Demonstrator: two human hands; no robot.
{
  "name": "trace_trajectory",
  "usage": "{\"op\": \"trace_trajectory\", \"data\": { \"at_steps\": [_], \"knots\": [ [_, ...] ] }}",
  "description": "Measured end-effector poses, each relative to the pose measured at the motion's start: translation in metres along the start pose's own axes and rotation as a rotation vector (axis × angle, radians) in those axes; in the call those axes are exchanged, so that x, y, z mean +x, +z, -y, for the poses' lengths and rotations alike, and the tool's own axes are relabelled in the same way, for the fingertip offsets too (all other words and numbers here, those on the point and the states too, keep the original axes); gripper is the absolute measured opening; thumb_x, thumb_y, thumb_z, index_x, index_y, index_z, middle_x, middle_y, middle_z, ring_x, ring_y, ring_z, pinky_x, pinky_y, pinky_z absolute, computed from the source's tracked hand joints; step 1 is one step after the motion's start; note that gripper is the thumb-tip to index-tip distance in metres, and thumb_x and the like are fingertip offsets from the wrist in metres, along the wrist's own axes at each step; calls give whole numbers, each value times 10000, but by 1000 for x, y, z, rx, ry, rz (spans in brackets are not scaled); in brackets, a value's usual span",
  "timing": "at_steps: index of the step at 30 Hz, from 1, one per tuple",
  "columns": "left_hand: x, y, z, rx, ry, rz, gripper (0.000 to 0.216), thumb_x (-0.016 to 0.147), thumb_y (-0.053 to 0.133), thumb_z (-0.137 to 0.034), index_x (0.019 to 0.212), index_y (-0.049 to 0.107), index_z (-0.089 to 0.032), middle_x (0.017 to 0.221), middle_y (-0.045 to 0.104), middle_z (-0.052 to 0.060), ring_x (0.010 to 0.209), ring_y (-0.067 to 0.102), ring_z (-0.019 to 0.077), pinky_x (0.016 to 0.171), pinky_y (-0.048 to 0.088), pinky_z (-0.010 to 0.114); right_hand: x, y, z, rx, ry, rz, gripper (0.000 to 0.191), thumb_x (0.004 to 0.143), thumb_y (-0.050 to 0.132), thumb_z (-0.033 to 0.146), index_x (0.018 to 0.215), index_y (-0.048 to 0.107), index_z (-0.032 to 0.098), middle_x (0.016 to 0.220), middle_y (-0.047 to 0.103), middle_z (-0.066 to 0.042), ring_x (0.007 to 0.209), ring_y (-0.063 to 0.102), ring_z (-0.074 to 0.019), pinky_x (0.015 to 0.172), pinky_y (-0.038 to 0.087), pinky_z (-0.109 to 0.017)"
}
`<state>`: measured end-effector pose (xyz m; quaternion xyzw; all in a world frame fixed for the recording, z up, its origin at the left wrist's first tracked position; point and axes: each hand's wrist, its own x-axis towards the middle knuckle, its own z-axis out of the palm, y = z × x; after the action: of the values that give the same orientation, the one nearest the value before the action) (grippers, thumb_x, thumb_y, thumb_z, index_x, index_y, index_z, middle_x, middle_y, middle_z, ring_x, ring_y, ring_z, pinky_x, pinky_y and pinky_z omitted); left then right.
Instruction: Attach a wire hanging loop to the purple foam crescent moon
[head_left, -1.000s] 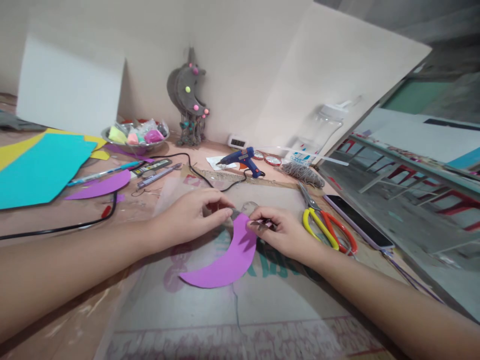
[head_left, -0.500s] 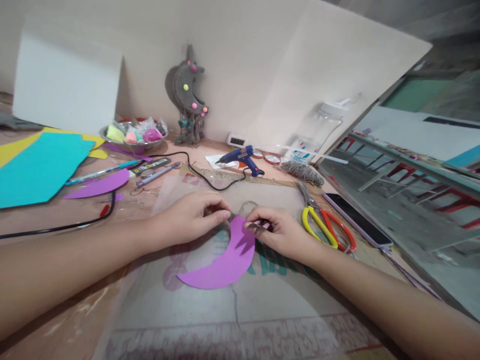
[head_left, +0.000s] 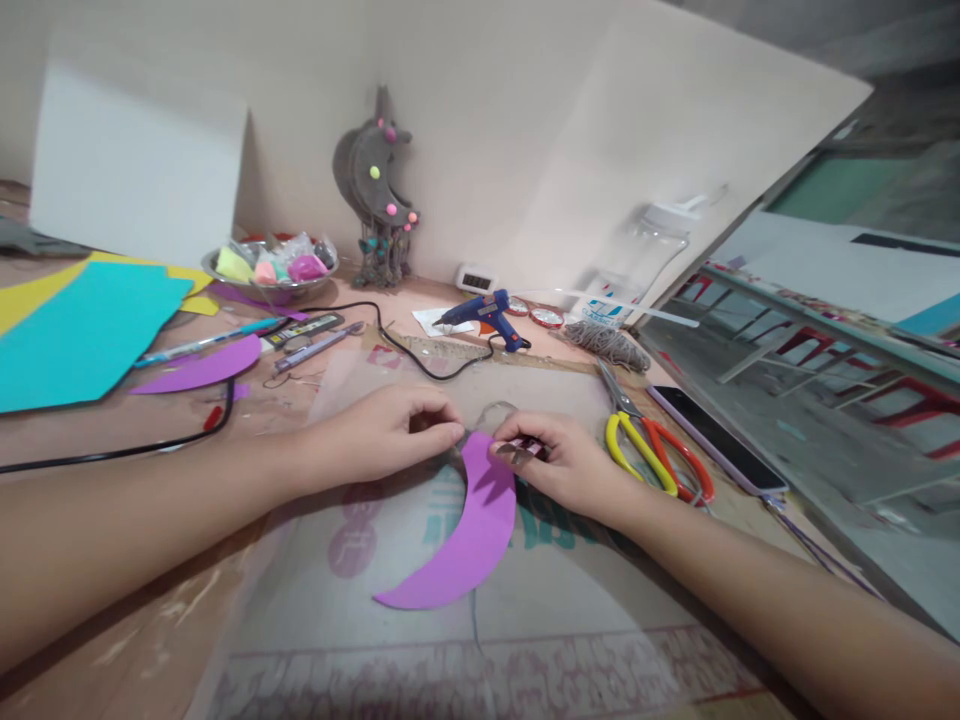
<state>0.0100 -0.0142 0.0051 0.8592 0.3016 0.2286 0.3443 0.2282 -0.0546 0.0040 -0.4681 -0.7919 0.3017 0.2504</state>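
Observation:
A purple crescent [head_left: 472, 540], cut from a thin sheet that looks like craft foam or paper, hangs tilted between my hands, its lower tip pointing left. At its upper end my left hand [head_left: 394, 435] is closed in a pinch, on what looks like grey yarn [head_left: 495, 408] looping behind the top. My right hand [head_left: 566, 460] grips the crescent's upper right edge between thumb and fingers. Something small and dark shows among those fingers, too unclear to name. A thin grey strand trails below the crescent over the clear printed plastic sheet [head_left: 315, 620].
Scissors [head_left: 652, 455] with yellow and red handles and a phone [head_left: 716, 435] lie right of my right hand. Behind are a blue glue gun [head_left: 487, 315], its black cord, grey yarn ball [head_left: 607, 345], and a bowl [head_left: 270, 288] of coloured clay. Turquoise sheet [head_left: 82, 335] lies left.
The crescent has swung slightly, its lower tip moving right and down and hanging more upright. Both hands keep their grip in nearly the same place.

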Motion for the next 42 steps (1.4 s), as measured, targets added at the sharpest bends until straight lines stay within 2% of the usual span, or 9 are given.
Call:
{"op": "trace_trajectory", "data": {
  "at_steps": [4, 7, 12, 18, 21, 26, 28, 34, 42],
  "knots": [
    [-1, -2, -2, -32, 14, 38, 175, 847, 451, -223, 768, 592, -155, 683, 562, -25, 654, 515, 107, 602, 394, 203, 0, 0, -1, -6, -7, 12, 77, 780, 543, 143, 780, 615, 170, 683, 600, 21, 590, 525, -86, 529, 405, -183],
    [-1, -3, -2, -40, 8, 12, 202, 859, 434, -241, 762, 588, -155, 710, 574, -13, 699, 536, 120, 638, 409, 215, 0, 0, 0, 28, 1, 7, 71, 793, 542, 163, 769, 608, 170, 677, 586, 25, 580, 508, -80, 523, 395, -180],
    [1, -3, 3, -122, -100, -26, 231, 858, 470, -334, 811, 611, -157, 726, 623, -2, 645, 552, 118, 553, 400, 203, -2, 1, 5, 51, 55, -49, 144, 844, 523, 264, 755, 574, 162, 653, 557, 19, 581, 494, -84, 537, 405, -188],
    [3, -3, 4, -277, -167, -15, 253, 842, 507, -369, 763, 590, -144, 625, 559, -30, 523, 480, 71, 479, 363, 166, -7, 5, 6, -157, -163, 38, 32, 805, 555, 153, 792, 578, 170, 673, 562, 20, 590, 494, -83, 555, 387, -192],
    [1, -4, 2, -288, -150, 24, 252, 837, 520, -361, 723, 566, -141, 593, 527, -43, 499, 448, 58, 469, 343, 158, -9, 2, 7, -160, -238, 33, 27, 823, 552, 186, 811, 570, 170, 718, 582, 2, 635, 519, -100, 592, 407, -214],
    [0, -6, 4, -272, -116, 130, 245, 843, 513, -349, 736, 584, -140, 618, 543, -31, 550, 476, 72, 513, 362, 171, -9, -10, 6, -180, -364, -130, 390, 923, 366, 470, 1084, 546, 163, 849, 552, -48, 747, 520, -157, 660, 424, -293],
    [1, -6, 4, -257, -104, 155, 239, 847, 506, -338, 745, 591, -140, 627, 539, -36, 563, 475, 71, 529, 364, 171, -7, -12, 2, -254, -358, -146, 413, 941, 327, 452, 1141, 547, 165, 844, 529, -50, 772, 518, -167, 694, 421, -316],
    [2, -6, 1, -215, -125, 171, 203, 838, 514, -309, 767, 609, -144, 621, 531, -51, 557, 463, 63, 537, 358, 164, -4, -12, -4, -440, -377, -144, 255, 920, 456, 287, 1099, 611, 190, 796, 531, -40, 766, 513, -168, 689, 411, -312],
    [2, -6, 1, -206, -124, 160, 195, 834, 517, -299, 754, 606, -144, 616, 530, -54, 563, 464, 62, 541, 360, 157, -4, -11, -3, -543, -423, -135, 255, 900, 488, 246, 1092, 637, 167, 763, 534, -43, 705, 485, -161, 638, 396, -310]
  ]
}}
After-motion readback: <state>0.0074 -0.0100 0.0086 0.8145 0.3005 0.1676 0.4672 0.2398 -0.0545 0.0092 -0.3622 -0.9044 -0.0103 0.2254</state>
